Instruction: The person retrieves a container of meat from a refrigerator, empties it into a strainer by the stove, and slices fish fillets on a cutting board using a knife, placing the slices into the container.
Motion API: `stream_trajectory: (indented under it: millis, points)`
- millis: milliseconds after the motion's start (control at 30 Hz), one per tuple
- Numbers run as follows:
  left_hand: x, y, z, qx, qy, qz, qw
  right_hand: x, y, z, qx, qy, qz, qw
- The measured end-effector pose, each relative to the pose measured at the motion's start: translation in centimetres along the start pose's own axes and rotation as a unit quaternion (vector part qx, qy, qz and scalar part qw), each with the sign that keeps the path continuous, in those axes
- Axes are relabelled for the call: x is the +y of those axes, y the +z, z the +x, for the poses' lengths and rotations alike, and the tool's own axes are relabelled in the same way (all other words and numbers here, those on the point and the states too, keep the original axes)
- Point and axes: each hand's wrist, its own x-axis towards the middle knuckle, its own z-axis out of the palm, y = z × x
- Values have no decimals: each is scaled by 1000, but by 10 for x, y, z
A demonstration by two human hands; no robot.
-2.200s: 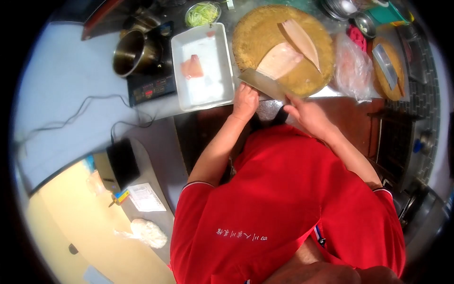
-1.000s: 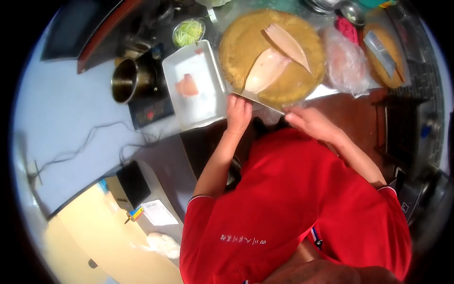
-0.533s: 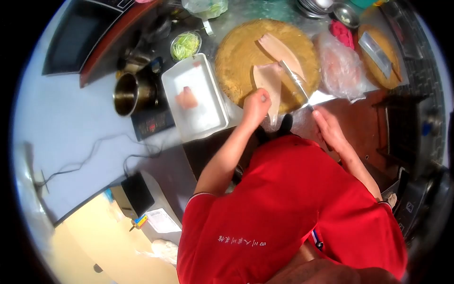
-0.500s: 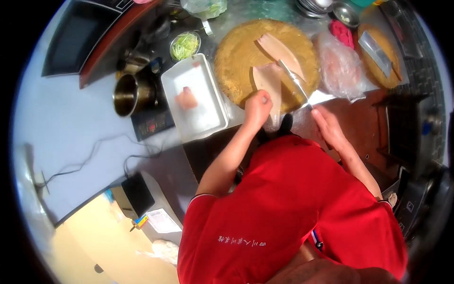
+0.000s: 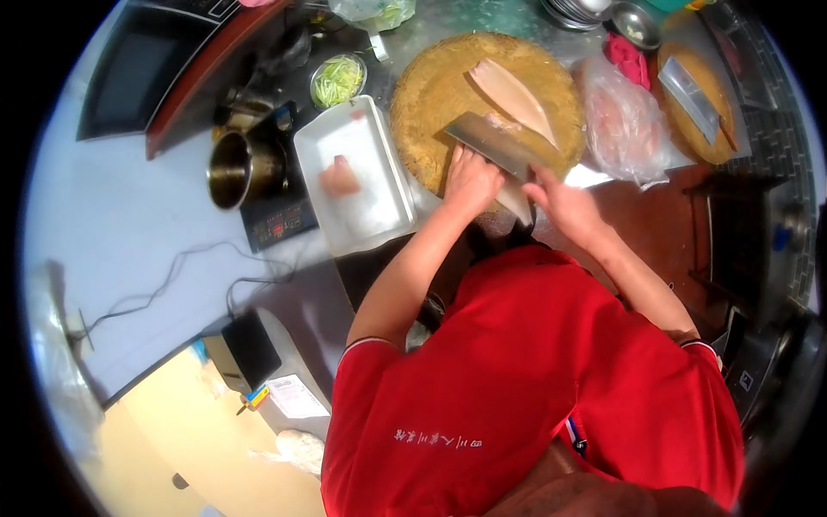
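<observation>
Brightly lit, a cleaver (image 5: 488, 145) crosses pale meat (image 5: 515, 203) on a round chopping block (image 5: 431, 99)

The pale meat lies flat at the near edge of the block, its near end beyond the rim and most of it hidden under the blade and the left grip (image 5: 473, 181). That grip is laid over the meat with its fingers up against the blade; whether it pinches anything I cannot tell. The right grip (image 5: 564, 207) is closed around the cleaver's handle. Farther back on the block rests a second pale piece (image 5: 514, 99), apart from the cleaver.

The block is thick, yellow-brown and worn, and stands on a greyish metal bench (image 5: 469, 15). Left of it sits a white tray (image 5: 370, 211) with a pinkish piece (image 5: 339, 177) inside; behind the tray is a bowl of shredded greens (image 5: 338, 82). A metal pot (image 5: 231, 171) stands farther left, beside a black cooker (image 5: 277, 226) with a lit red display. On the block's right are a clear bag (image 5: 624, 121) of pinkish contents, a red cloth (image 5: 626, 59) and a smaller wooden board (image 5: 722, 90) bearing another cleaver (image 5: 689, 99).

Beyond that, dark brickwork (image 5: 805, 164) lines the right side. At lower left, a black device (image 5: 247, 345) and a white sheet (image 5: 297, 396) rest on a grey ledge (image 5: 284, 345), and a dark cord (image 5: 172, 306) trails above them.
</observation>
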Motion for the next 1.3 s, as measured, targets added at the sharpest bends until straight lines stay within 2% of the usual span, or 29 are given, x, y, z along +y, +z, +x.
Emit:
stream_trajectory:
  millis: [100,333,533,633,733,800,933,1033,1100,1300]
  points:
    - [-5,10,1,-41,-28,-37,998,4,5,0,7,-13,-13,1000]
    - [-4,5,5,-17,8,-30,999,-2,-8,-12,-30,-1,-19,999]
    - [-5,10,3,-13,-19,-32,999,4,11,20,5,-56,73,996]
    - [-4,10,-2,-13,-26,-18,999,0,9,20,1,-36,67,997]
    - [-6,15,-9,-16,-35,-19,999,-7,-10,3,-56,-6,27,998]
    - [-11,22,-12,-28,-39,-22,999,2,-4,-6,-41,-28,15,999]
    - [-3,11,-8,0,-40,-43,998,4,-1,8,-43,-47,11,998]
    - [-2,8,-6,33,-22,-32,999,3,10,26,-7,-82,55,995]
    - [0,3,-7,36,-19,-19,999,1,8,18,-19,-66,44,997]
    - [-4,11,-19,-16,-54,-57,997,-4,-3,2,-55,-42,19,997]
